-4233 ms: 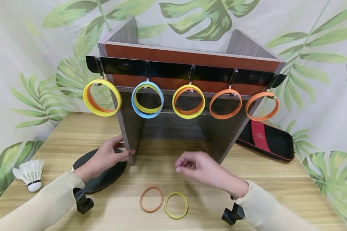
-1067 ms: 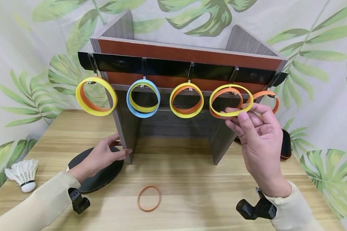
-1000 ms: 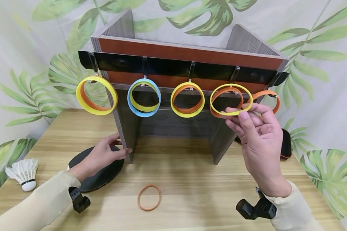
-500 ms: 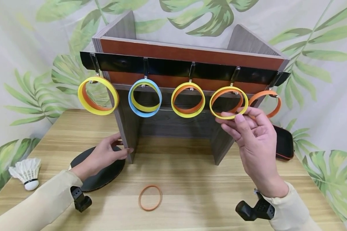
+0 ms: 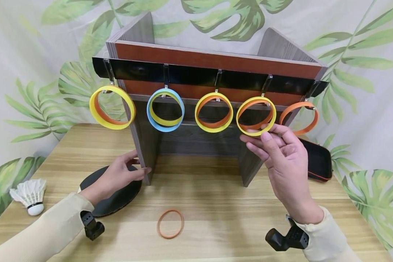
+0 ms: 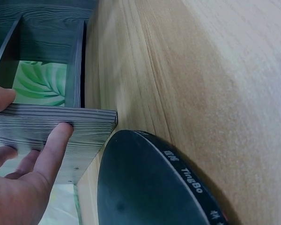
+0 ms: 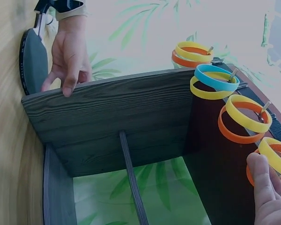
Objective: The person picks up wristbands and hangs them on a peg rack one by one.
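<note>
My right hand [image 5: 286,167] pinches the lower right edge of a yellow silicone wristband [image 5: 253,133] between thumb and fingers. The band's top is at the fourth hook from the left, in front of an orange wristband [image 5: 268,119] hanging there. My left hand [image 5: 118,176] grips the front edge of a grey wooden shelf's left side panel [image 6: 91,117], thumb on one face and fingers on the other. The shelf carries a black hook bar [image 5: 193,74]. A blue wristband [image 5: 148,112] with a yellow one, and yellow-and-orange pairs, hang farther left; an orange wristband [image 5: 301,133] hangs rightmost.
One orange wristband [image 5: 171,237] lies on the wooden table in front of the shelf. A black table tennis paddle [image 6: 136,183] lies by my left hand, with a shuttlecock [image 5: 29,196] farther left. Behind my right hand is a black case [image 5: 321,163].
The yellow wristband that lay on the table is now in my right hand at the fourth hook. Over the last second it moved slightly left and inward. My left hand stayed on the panel.
</note>
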`<state>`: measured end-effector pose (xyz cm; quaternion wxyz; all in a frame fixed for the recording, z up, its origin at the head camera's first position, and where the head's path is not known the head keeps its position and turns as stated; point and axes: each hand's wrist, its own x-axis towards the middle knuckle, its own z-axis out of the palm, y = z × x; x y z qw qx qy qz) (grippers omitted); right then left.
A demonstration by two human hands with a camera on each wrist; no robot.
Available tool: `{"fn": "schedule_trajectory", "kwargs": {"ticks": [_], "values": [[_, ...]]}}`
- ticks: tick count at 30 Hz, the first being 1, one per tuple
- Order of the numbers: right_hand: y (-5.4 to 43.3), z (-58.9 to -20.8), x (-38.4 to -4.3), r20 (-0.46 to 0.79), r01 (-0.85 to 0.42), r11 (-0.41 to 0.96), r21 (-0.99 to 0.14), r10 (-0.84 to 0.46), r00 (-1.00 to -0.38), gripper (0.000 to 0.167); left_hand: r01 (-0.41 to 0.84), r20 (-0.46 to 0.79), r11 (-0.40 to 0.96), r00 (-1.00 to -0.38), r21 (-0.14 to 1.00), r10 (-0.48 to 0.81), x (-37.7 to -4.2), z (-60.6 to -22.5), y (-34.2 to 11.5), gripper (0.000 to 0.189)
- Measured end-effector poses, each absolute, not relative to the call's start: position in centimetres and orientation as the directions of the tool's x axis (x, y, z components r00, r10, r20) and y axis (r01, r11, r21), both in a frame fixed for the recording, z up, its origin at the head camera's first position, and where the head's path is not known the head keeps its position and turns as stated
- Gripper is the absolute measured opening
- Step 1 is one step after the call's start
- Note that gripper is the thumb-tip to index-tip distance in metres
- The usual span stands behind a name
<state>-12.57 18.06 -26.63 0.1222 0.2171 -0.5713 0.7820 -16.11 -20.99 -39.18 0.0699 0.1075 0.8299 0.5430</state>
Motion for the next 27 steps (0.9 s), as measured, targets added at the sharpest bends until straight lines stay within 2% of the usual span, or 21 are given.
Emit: {"fn": "schedule_trajectory", "kwargs": {"ticks": [11, 17, 21, 27], "values": [[16.7, -28.7, -12.1, 0.394, -0.363, -0.225, -0.904, -0.115, -0.912, 0.015, 0.110, 0.008, 0.375, -0.965, 0.921, 0.261, -16.2, -38.9, -20.7, 0.066], [15.1, -31.4, -12.7, 0.315, -0.294, -0.115, -0.949, -0.280, -0.907, 0.012, 0.112, 0.012, 0.370, -0.965, 0.922, 0.262, -16.3, -38.9, -20.6, 0.066], [13.9, -33.3, -13.3, 0.201, -0.244, 0.044, -0.969, -0.436, -0.877, 0.018, 0.105, 0.003, 0.368, -0.964, 0.924, 0.267, -16.3, -39.0, -20.7, 0.067], [11.9, -36.2, -14.1, -0.035, -0.256, 0.341, -0.904, -0.657, -0.753, 0.018, 0.098, -0.001, 0.359, -0.964, 0.928, 0.268, -16.2, -39.1, -20.8, 0.067]]}}
